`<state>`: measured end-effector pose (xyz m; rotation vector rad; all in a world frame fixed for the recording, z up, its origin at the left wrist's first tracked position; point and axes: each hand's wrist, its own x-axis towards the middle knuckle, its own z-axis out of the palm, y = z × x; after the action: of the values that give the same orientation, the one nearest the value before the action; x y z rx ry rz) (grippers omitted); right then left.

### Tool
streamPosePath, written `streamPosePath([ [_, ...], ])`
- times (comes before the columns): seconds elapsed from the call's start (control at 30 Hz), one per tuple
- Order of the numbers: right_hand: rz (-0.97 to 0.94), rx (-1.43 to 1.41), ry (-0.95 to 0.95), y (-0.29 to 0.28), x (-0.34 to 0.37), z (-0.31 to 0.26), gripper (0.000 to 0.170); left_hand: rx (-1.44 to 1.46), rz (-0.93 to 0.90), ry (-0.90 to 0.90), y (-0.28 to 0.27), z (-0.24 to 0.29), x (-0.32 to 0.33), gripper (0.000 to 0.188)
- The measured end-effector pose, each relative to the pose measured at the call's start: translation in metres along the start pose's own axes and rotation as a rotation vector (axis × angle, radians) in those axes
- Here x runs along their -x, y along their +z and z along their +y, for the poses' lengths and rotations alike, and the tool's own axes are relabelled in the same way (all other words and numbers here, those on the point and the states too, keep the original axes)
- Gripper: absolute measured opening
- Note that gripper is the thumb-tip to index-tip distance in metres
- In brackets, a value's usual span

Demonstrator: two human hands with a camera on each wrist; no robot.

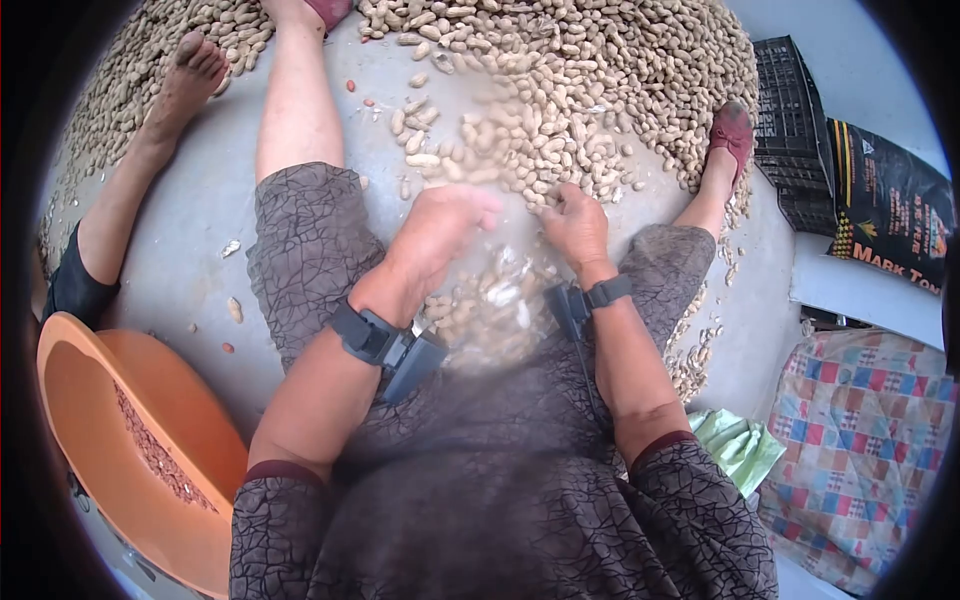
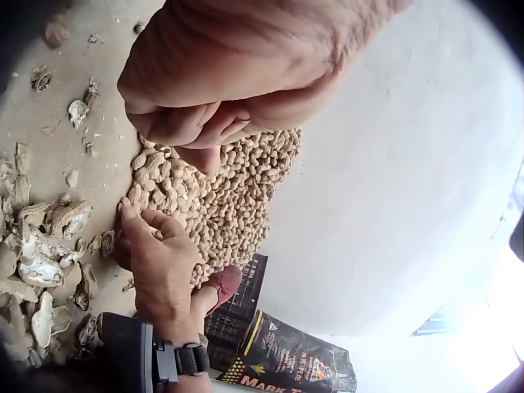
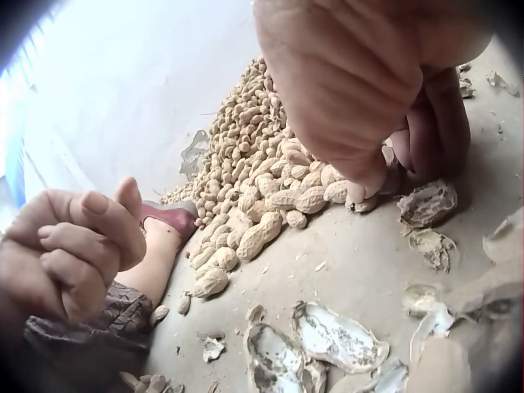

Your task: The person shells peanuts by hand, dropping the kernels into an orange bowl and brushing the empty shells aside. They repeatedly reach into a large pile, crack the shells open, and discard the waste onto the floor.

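My left hand [image 1: 440, 232], blurred in the head view, hangs in front of the near edge of a heap of unshelled peanuts [image 1: 560, 120]. Its fingers [image 3: 78, 254] are curled towards the palm in the right wrist view. Nothing shows between its thumb and forefinger; the palm is hidden. At the heap's near edge my right hand [image 1: 580, 228] pinches a peanut [image 3: 337, 191] between thumb and fingers, partly covered by the fingertips. Broken peanut shells [image 1: 505, 295] lie on the floor between my legs, their pale insides visible in the right wrist view [image 3: 340, 336].
An orange basin [image 1: 75, 400] with reddish shelled peanuts [image 1: 165, 455] stands at the left. Another person's bare foot [image 1: 200, 65] rests near the heap. To the right are a black crate [image 1: 790, 130], a black printed sack [image 1: 890, 205] and a checked cloth [image 1: 860, 440].
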<state>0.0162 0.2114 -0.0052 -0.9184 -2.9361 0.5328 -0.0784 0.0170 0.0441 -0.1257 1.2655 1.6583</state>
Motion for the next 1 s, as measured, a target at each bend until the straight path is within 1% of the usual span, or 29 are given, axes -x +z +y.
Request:
streamPosePath([
  [0.07,-0.006,-0.208,0.027,0.001,-0.003,0.008,0.019,-0.013,0.007,0.005,-0.001,-0.001,0.000,0.025],
  [0.2,-0.049,-0.239,0.053,-0.017,-0.007,0.002,0.015,-0.008,0.006,0.043,-0.004,-0.008,-0.002,0.024],
  [0.27,-0.071,-0.081,-0.001,-0.016,-0.011,0.005,0.014,-0.011,-0.005,0.048,-0.002,-0.010,-0.003,0.024],
  [0.3,-0.075,-0.081,-0.003,-0.015,-0.013,0.005,0.014,-0.014,-0.011,0.049,0.000,-0.010,-0.003,0.023],
  [0.37,-0.114,-0.069,0.067,-0.012,-0.017,0.004,0.012,-0.019,-0.008,0.049,0.001,-0.010,-0.002,0.023],
  [0.4,-0.118,-0.073,0.066,-0.011,-0.017,0.005,0.012,-0.020,-0.004,0.040,0.002,-0.010,-0.002,0.023],
  [0.47,-0.131,-0.211,0.126,-0.008,-0.017,0.009,0.010,-0.024,0.001,0.031,0.003,-0.011,-0.003,0.023],
  [0.5,-0.134,-0.215,0.127,-0.004,-0.017,0.013,0.010,-0.035,0.017,0.033,0.003,-0.012,-0.003,0.023],
  [0.57,-0.089,-0.320,0.125,0.006,-0.016,0.019,0.009,-0.055,0.036,0.033,0.003,-0.015,-0.005,0.023],
  [0.63,-0.110,-0.285,0.105,0.008,-0.015,0.021,0.010,-0.016,0.009,0.047,0.001,-0.020,-0.009,0.023],
  [0.7,-0.128,-0.250,0.083,0.005,-0.013,0.018,0.011,-0.056,0.025,0.045,0.002,-0.023,-0.011,0.023],
  [0.77,-0.254,-0.562,0.290,-0.006,-0.009,0.010,0.011,-0.092,0.044,0.044,0.003,-0.027,-0.012,0.023],
  [0.8,-0.254,-0.570,0.290,-0.015,-0.005,0.002,0.011,-0.107,0.036,0.070,0.003,-0.031,-0.013,0.022],
  [0.87,-0.329,-1.169,0.383,-0.035,0.007,-0.014,0.010,-0.129,0.025,0.096,0.005,-0.036,-0.013,0.022],
  [0.9,-0.327,-1.174,0.383,-0.037,0.014,-0.018,0.010,-0.109,0.018,0.114,0.008,-0.038,-0.013,0.021],
  [0.97,-0.344,-1.360,0.349,-0.037,0.024,-0.027,0.010,-0.096,0.015,0.134,0.013,-0.039,-0.013,0.021],
  [1.0,-0.344,-1.369,0.348,-0.038,0.027,-0.032,0.010,-0.047,0.011,0.159,0.015,-0.038,-0.012,0.020],
])
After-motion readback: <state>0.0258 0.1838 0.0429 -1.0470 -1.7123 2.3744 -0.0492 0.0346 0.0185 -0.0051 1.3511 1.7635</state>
